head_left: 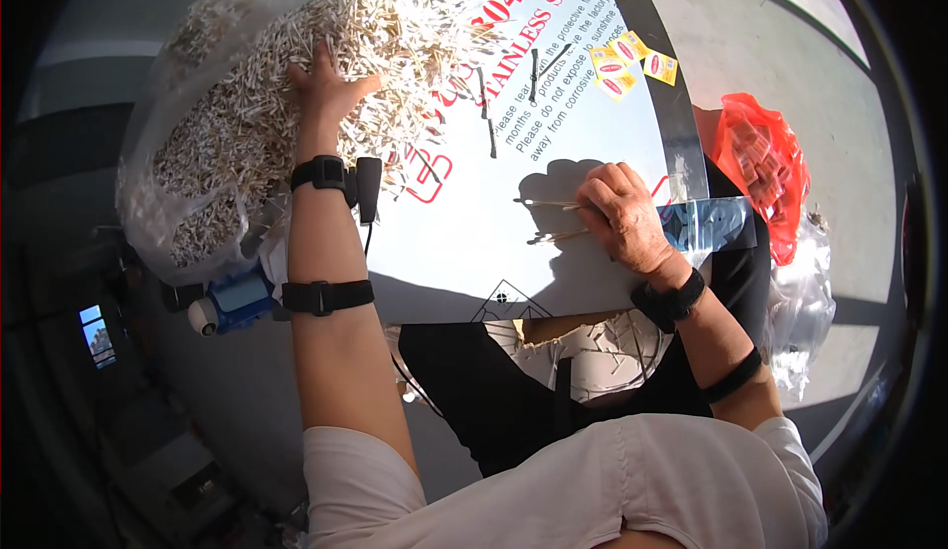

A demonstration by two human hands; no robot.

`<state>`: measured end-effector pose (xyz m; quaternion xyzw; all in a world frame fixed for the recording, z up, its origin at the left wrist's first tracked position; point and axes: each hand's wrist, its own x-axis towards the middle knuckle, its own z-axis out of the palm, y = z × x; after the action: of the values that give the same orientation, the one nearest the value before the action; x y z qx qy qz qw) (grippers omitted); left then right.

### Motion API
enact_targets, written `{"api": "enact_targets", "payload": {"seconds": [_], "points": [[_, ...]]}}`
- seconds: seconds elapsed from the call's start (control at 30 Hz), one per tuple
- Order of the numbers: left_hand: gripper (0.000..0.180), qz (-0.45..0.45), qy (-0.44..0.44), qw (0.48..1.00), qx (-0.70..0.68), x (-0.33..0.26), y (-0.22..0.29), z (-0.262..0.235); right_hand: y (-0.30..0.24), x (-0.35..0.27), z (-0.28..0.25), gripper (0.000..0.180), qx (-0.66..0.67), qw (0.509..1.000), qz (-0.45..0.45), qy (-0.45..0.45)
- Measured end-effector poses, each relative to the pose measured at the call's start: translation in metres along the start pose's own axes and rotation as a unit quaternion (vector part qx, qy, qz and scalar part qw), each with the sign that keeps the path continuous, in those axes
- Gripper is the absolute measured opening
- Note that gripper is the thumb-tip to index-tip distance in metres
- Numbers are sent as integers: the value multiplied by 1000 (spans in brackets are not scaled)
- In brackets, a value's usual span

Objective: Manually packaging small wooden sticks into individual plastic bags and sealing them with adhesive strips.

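A large heap of cotton swabs (395, 45) spills from a clear plastic bag (148, 184) onto the white film-covered board (444, 253) in front of me. My left hand (331, 95) rests on the heap, fingers and thumb spread among the swabs. Nearer the board's right edge, my right hand (624, 215) is closed in a pinch. A few cotton swabs (553, 203) stick out leftward from its fingers, and their other ends are hidden in the hand. Close beside that wrist lies a clear plastic pouch (706, 223) at the edge.
Small yellow cards (622, 55) lie at the far right of the board, with thin black strips (489, 110) left of them. A red plastic bag (755, 164) and a clear bag (802, 302) stand to the right. Below the front edge, an opened carton (553, 330) shows more swabs.
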<state>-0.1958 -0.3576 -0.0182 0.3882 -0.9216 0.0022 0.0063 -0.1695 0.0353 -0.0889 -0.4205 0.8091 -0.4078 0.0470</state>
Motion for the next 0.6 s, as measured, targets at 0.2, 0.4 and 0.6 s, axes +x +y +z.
{"api": "enact_targets", "payload": {"seconds": [0.2, 0.4, 0.6], "points": [[44, 38, 65, 980, -183, 38, -25, -9, -4, 3, 0, 22, 16, 1000, 2, 3], [28, 40, 118, 911, -393, 40, -47, -47, -1, 0, 3, 23, 12, 1000, 3, 4], [32, 90, 171, 903, -384, 34, -49, -78, 0, 0, 1, 21, 4, 1000, -7, 11]]}}
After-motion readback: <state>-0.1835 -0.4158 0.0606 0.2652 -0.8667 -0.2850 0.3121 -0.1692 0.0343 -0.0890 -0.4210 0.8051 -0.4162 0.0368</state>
